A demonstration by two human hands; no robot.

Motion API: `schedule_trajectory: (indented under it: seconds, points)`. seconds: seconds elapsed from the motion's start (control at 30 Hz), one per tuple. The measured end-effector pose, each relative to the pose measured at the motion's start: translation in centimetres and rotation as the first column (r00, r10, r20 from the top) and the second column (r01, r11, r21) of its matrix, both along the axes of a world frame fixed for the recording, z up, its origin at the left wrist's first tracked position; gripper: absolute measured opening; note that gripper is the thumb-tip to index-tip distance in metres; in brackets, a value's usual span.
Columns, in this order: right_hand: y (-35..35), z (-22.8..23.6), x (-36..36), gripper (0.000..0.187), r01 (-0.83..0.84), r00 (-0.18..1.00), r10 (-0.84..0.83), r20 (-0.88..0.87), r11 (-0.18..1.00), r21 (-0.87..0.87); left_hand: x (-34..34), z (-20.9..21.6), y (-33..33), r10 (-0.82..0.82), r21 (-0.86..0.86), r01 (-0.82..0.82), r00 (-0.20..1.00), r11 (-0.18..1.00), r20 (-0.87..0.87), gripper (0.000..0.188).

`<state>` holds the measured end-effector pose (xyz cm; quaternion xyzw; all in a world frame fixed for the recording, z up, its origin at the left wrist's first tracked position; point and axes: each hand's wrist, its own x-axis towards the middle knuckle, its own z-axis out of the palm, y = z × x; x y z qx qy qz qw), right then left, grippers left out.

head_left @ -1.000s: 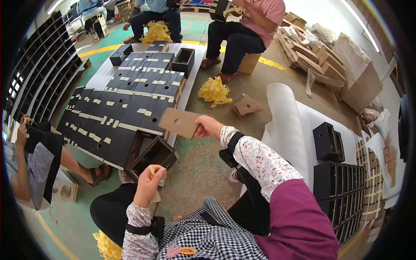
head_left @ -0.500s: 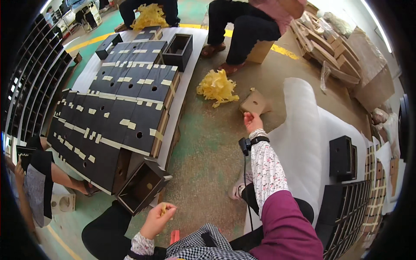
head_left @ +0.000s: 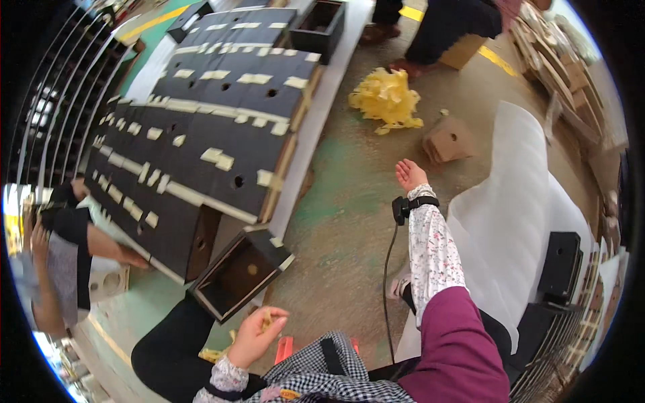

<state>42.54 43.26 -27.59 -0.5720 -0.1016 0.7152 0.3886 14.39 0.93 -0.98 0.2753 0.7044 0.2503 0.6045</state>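
Observation:
My left hand [head_left: 255,338] is low in the view, near the front of an open black wooden box [head_left: 236,281]. Its fingers are closed on a small crumpled piece of yellowish masking tape [head_left: 267,316]. Stretched out ahead, my right hand [head_left: 410,174] is open with nothing in it, just short of a brown cardboard box [head_left: 443,142] that has a round hole. A small pale scrap [head_left: 443,112] shows just beyond that box. To its left a heap of yellow tape [head_left: 385,99] lies on the floor.
Black panels [head_left: 228,127] with holes and tape strips fill the left side. White foam sheeting [head_left: 514,195] spreads at right, beside black boxes [head_left: 560,265]. People sit at the left and far side. A cable [head_left: 386,289] runs down from my right wrist.
My right hand has drawn back from the cardboard box and opened. A pale scrap now shows beyond the box. The whole view has shifted; my left hand stays closed.

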Motion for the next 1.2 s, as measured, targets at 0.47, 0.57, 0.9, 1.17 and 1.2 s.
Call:
schedule_trajectory:
  seconds: [0.47,0.57,0.9,1.17,1.2]
  points:
    - [-29.0,28.2,-24.4,0.024,-0.721,0.464,0.885,0.035,0.355,0.595,-2.5,2.0,-7.0,0.236,0.455,-0.332,0.938,0.826,0.255,0.050]
    - [-35.7,28.2,-26.4,0.031,-0.735,0.323,0.944,0.066,0.206,0.646,-4.5,3.6,-7.5,0.457,0.459,-0.694,0.715,0.555,0.529,0.064]
    - [-42.4,30.4,-25.6,0.041,-0.891,-0.022,0.976,0.214,-0.117,0.438,-9.5,3.4,-11.0,0.477,0.112,-0.988,0.048,-0.105,0.878,0.052]
    - [-41.8,30.2,-24.4,0.026,-0.837,0.291,0.920,0.264,0.111,0.536,-9.0,1.9,-10.6,0.394,0.214,-0.975,0.218,0.055,0.893,0.057]
    - [-41.4,29.9,-24.1,0.025,-0.807,0.333,0.914,0.234,0.148,0.572,-8.7,2.1,-10.2,0.413,0.206,-0.977,0.208,0.048,0.887,0.059]
